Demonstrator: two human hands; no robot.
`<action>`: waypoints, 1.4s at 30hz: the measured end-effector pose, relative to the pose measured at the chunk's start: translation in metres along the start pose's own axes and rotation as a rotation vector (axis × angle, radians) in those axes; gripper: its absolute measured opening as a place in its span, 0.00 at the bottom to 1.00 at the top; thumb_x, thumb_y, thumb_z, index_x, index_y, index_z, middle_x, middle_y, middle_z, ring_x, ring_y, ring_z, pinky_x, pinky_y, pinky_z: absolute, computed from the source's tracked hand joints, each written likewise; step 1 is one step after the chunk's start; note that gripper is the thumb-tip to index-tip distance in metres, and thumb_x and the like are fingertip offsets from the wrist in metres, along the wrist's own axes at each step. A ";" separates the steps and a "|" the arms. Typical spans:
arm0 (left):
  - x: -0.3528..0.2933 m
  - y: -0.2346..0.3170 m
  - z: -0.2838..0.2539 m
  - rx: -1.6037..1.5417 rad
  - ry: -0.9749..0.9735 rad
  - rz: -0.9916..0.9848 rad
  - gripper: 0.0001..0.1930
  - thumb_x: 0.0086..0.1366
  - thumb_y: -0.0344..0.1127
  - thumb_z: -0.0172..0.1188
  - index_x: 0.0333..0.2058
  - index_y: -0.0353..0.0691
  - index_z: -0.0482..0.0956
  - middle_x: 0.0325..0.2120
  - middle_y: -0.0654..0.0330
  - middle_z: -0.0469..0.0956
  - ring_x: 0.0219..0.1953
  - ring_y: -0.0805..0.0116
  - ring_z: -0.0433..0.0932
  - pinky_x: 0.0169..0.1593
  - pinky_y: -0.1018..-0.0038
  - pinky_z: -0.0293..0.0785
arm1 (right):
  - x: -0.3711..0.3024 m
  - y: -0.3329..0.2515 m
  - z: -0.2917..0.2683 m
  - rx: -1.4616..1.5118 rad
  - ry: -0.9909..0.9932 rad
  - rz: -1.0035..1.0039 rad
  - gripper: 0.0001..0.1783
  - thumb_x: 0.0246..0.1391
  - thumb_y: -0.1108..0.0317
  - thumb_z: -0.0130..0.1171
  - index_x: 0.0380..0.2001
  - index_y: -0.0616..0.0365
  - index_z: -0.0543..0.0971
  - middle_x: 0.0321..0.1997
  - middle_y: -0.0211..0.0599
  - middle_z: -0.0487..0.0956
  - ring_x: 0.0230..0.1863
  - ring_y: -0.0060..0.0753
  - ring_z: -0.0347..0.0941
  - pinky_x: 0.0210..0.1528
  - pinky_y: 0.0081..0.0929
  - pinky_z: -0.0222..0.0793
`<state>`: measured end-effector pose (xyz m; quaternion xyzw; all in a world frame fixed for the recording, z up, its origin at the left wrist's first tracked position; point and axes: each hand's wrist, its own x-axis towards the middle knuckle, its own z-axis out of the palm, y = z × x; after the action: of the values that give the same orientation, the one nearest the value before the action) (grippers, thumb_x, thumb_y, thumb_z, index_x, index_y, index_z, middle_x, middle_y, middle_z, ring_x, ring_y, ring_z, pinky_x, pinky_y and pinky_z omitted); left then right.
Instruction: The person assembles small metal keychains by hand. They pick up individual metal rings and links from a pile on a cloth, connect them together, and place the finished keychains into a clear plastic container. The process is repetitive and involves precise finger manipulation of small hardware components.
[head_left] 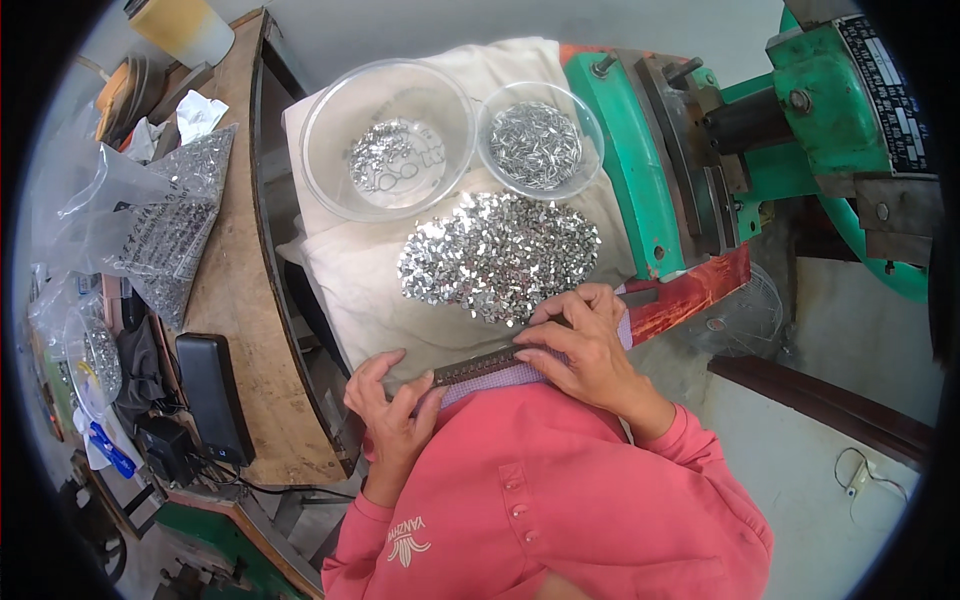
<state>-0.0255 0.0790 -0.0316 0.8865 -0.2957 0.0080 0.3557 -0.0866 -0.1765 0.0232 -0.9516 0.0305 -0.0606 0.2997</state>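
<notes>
A narrow dark bar with a row of small slots [476, 366] lies slantwise close to my body, at the near edge of the cloth. My left hand [392, 412] pinches its left end between thumb and forefinger, the other fingers curled loosely above. At the right end, the thumb and fingers of my right hand [585, 345] close around the bar and cover that end. Just beyond the bar spreads a pile of small shiny metal pieces [500, 255], with my right fingertips by its near edge. Whether a small piece sits in my fingers is too small to tell.
Behind the pile stand a large clear tub [318, 150] with some metal pieces and a smaller clear bowl [592, 160] of thin metal pins. A green machine press [625, 165] rises at right. On the wooden table [240, 300] at left are a bag of metal parts [180, 240] and a black case [214, 398].
</notes>
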 end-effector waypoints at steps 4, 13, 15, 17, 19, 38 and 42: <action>0.000 -0.001 0.000 0.007 0.002 0.011 0.14 0.47 0.41 0.74 0.34 0.48 0.83 0.51 0.54 0.75 0.54 0.53 0.68 0.57 0.61 0.55 | 0.002 0.000 0.003 -0.005 -0.038 -0.008 0.09 0.43 0.61 0.73 0.30 0.47 0.85 0.43 0.22 0.76 0.50 0.39 0.63 0.52 0.41 0.51; 0.000 -0.001 0.000 -0.006 -0.011 -0.012 0.14 0.48 0.41 0.74 0.34 0.48 0.84 0.51 0.54 0.74 0.55 0.53 0.67 0.58 0.60 0.55 | 0.006 0.000 0.005 0.014 -0.076 -0.004 0.08 0.44 0.64 0.72 0.29 0.49 0.83 0.44 0.22 0.77 0.51 0.39 0.63 0.55 0.43 0.50; 0.001 -0.001 0.001 -0.007 -0.020 -0.022 0.14 0.48 0.41 0.74 0.34 0.48 0.84 0.51 0.54 0.74 0.55 0.53 0.67 0.58 0.60 0.55 | 0.007 0.002 0.005 0.030 -0.086 0.003 0.08 0.44 0.64 0.72 0.29 0.49 0.83 0.44 0.22 0.77 0.52 0.39 0.63 0.55 0.43 0.50; 0.001 -0.002 0.000 -0.010 -0.019 -0.026 0.14 0.48 0.41 0.74 0.34 0.48 0.84 0.51 0.53 0.74 0.55 0.53 0.67 0.58 0.60 0.55 | 0.007 0.001 0.005 0.039 -0.085 0.003 0.08 0.44 0.64 0.71 0.29 0.48 0.83 0.44 0.22 0.77 0.52 0.38 0.63 0.55 0.43 0.50; 0.001 -0.001 0.000 -0.012 -0.012 -0.024 0.14 0.48 0.41 0.74 0.34 0.48 0.84 0.51 0.53 0.74 0.55 0.53 0.67 0.58 0.60 0.55 | 0.007 0.002 0.007 0.043 -0.070 0.000 0.08 0.45 0.64 0.71 0.29 0.48 0.83 0.45 0.22 0.77 0.52 0.38 0.63 0.55 0.43 0.50; 0.001 0.000 -0.001 -0.015 -0.027 -0.050 0.14 0.48 0.40 0.74 0.34 0.49 0.84 0.51 0.55 0.74 0.56 0.54 0.67 0.58 0.61 0.55 | 0.003 0.005 0.013 0.063 -0.025 0.002 0.07 0.43 0.65 0.72 0.29 0.48 0.85 0.42 0.22 0.77 0.51 0.39 0.62 0.54 0.41 0.50; 0.002 0.002 -0.001 -0.016 -0.013 -0.058 0.13 0.47 0.38 0.74 0.34 0.51 0.84 0.52 0.59 0.73 0.56 0.55 0.68 0.58 0.62 0.56 | 0.002 0.005 0.013 0.067 -0.022 0.005 0.08 0.42 0.66 0.73 0.29 0.47 0.85 0.43 0.22 0.77 0.51 0.39 0.62 0.54 0.40 0.51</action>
<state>-0.0253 0.0772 -0.0294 0.8918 -0.2723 -0.0104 0.3612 -0.0832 -0.1737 0.0102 -0.9416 0.0275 -0.0506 0.3319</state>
